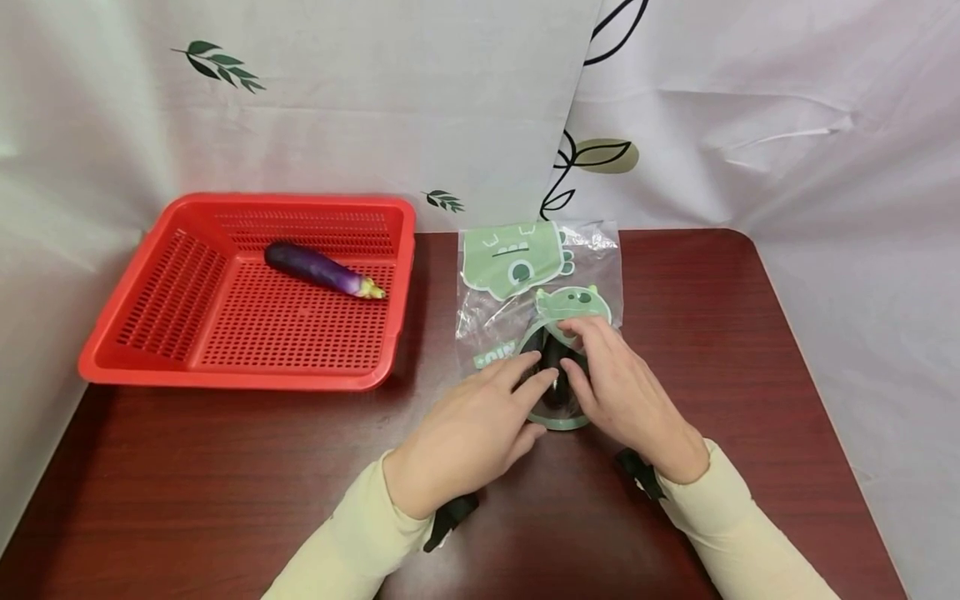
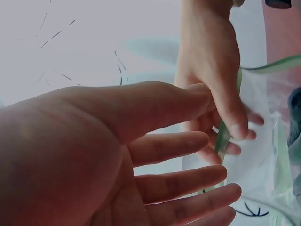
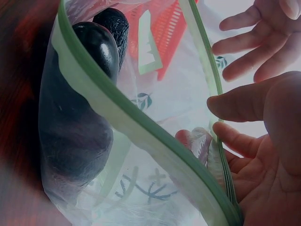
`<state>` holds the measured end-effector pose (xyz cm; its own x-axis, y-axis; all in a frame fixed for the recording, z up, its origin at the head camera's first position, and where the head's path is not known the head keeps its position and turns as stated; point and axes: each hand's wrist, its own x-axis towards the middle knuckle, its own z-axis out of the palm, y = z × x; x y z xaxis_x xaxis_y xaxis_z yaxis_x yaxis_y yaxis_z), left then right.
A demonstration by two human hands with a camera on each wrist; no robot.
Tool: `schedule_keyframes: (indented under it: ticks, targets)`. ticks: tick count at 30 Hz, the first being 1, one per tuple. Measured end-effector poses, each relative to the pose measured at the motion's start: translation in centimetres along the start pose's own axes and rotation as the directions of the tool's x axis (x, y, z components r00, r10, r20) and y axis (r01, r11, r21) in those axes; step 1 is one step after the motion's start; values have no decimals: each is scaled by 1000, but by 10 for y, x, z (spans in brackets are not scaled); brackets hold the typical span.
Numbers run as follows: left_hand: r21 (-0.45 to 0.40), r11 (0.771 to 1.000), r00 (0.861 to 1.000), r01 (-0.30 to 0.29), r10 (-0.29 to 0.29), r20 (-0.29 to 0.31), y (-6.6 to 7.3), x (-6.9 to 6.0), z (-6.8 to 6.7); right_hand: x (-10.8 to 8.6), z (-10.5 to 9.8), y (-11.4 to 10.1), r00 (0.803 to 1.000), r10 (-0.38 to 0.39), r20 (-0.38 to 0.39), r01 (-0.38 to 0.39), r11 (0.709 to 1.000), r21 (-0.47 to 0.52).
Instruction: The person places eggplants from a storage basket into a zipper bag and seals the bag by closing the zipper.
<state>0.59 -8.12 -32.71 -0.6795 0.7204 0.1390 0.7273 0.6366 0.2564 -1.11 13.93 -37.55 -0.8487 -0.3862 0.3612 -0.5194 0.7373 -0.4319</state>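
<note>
A clear zip bag [image 1: 487, 321] with green monster prints and a green zip strip [image 3: 136, 113] lies on the table, its mouth gaping towards me. Inside are dark, glossy eggplants [image 3: 75, 127]; a second dark end [image 3: 115, 28] shows behind the nearer one. My right hand [image 1: 630, 400] pinches the right side of the bag's rim between thumb and fingers, with some fingertips behind the plastic. My left hand [image 1: 465, 437] hovers at the left of the mouth, its fingers extended and fairly straight in the left wrist view. Whether they touch the rim is unclear.
A red plastic basket [image 1: 397, 333] stands on the left of the dark red wooden table [image 1: 225, 467]. One purple eggplant [image 1: 315, 268] with a pale green stem lies in it. White leaf-patterned cloth [image 1: 360, 108] hangs behind the table.
</note>
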Motion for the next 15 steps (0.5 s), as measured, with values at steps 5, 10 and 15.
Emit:
schedule_keyframes:
  ticks: [5, 10, 15]
  targets:
    - [-30, 999, 997, 20, -22, -75, -11, -2, -7, 0, 0, 0, 1000, 1, -1, -1, 1000, -3]
    - [-56, 997, 991, 50, -56, -124, -21, -5, -15, 0, 0, 0, 1000, 2, -2, -2, 1000, -3]
    - [-72, 993, 986, 89, -98, -138, -30, -6, -19, 1, 0, 0, 1000, 6, -1, -6, 1000, -1]
